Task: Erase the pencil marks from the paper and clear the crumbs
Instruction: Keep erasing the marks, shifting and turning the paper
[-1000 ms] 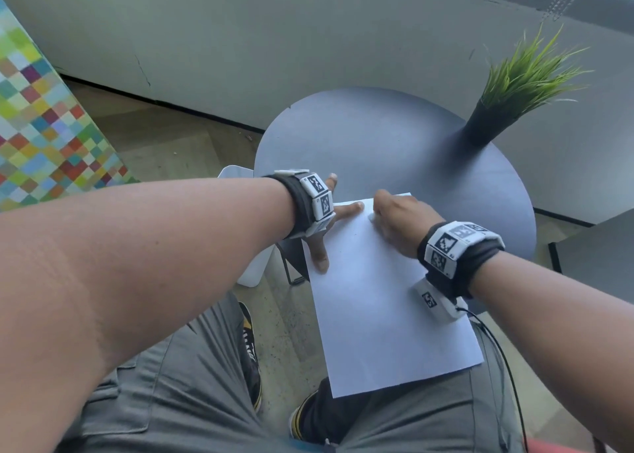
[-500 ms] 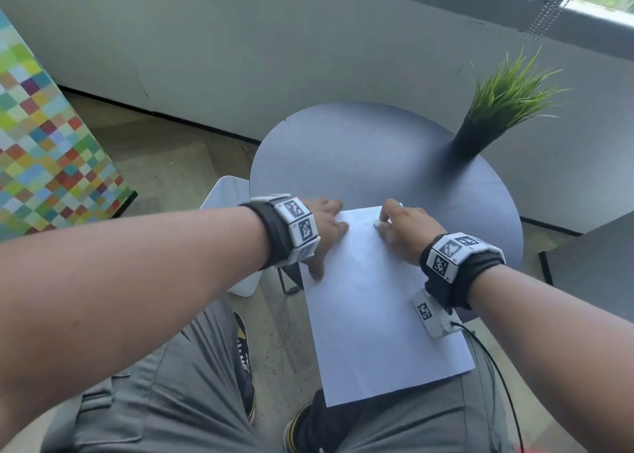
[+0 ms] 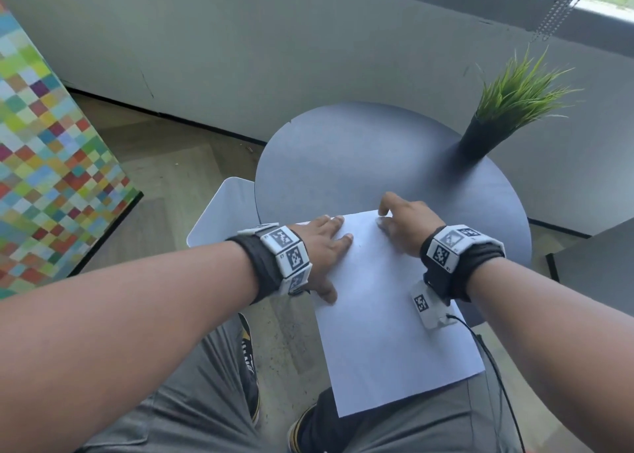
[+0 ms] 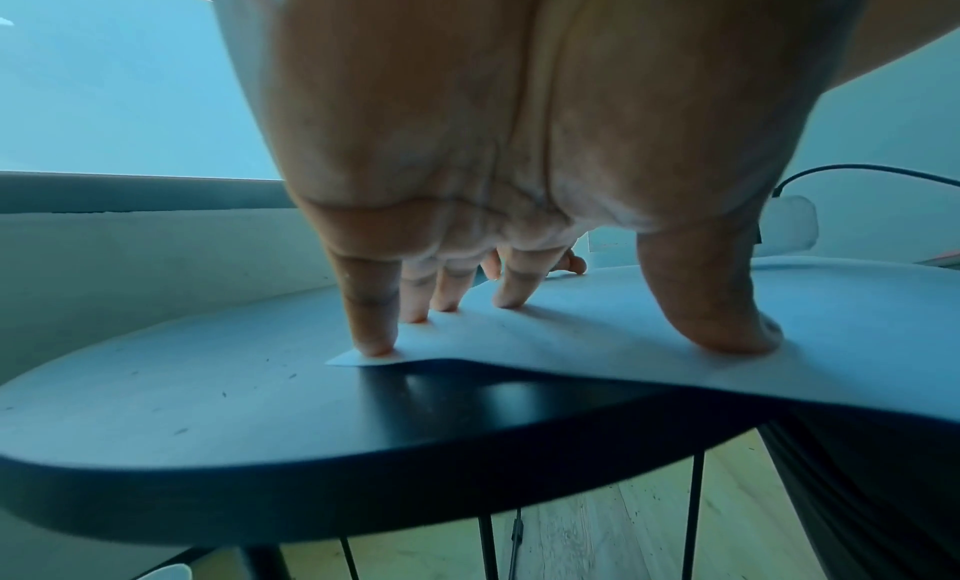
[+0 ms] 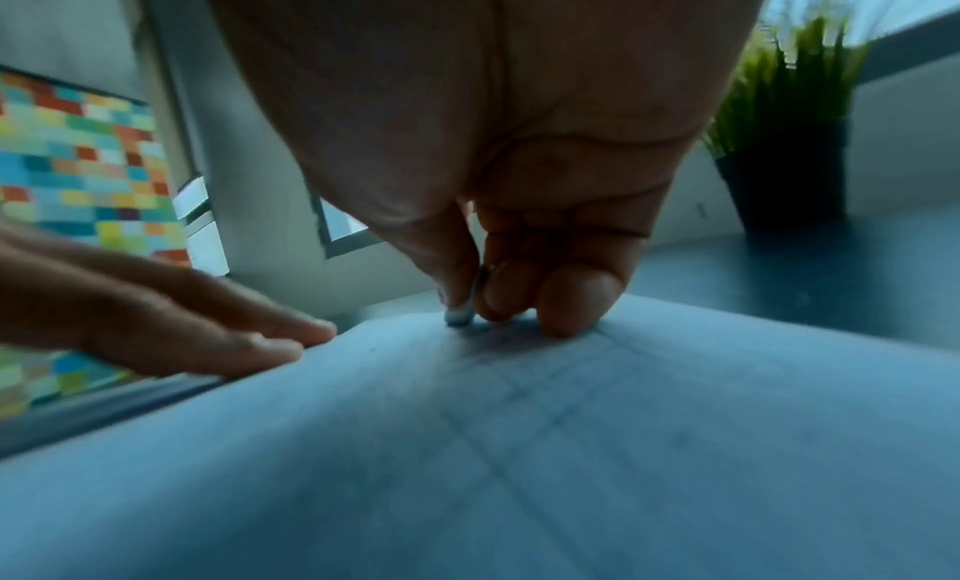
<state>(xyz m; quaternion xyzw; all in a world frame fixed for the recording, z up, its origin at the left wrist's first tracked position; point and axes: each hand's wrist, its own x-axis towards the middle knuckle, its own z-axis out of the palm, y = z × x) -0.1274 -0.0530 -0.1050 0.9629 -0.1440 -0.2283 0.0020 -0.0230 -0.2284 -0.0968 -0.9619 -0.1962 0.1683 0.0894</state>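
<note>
A white sheet of paper [image 3: 384, 308] lies on the round dark table [image 3: 360, 157], its near half hanging over the table's edge above my lap. My left hand [image 3: 326, 246] lies flat on the sheet's left edge, fingers straight and spread, pressing it down [image 4: 519, 334]. My right hand [image 3: 404, 222] is at the sheet's far right corner, its thumb and fingers pinching a small white eraser [image 5: 462, 312] whose tip touches the paper. Faint pencil lines [image 5: 509, 396] run across the paper [image 5: 519, 466] in the right wrist view.
A potted grass plant [image 3: 497, 123] in a black pot stands at the table's far right. A white chair [image 3: 219, 209] is left of the table, a colourful checked panel [image 3: 44, 161] further left. Another dark surface [image 3: 597, 264] sits at the right edge.
My right hand has slid the eraser from the sheet's far middle toward the far right corner. My left hand stays flat on the left edge. The head view has tilted up.
</note>
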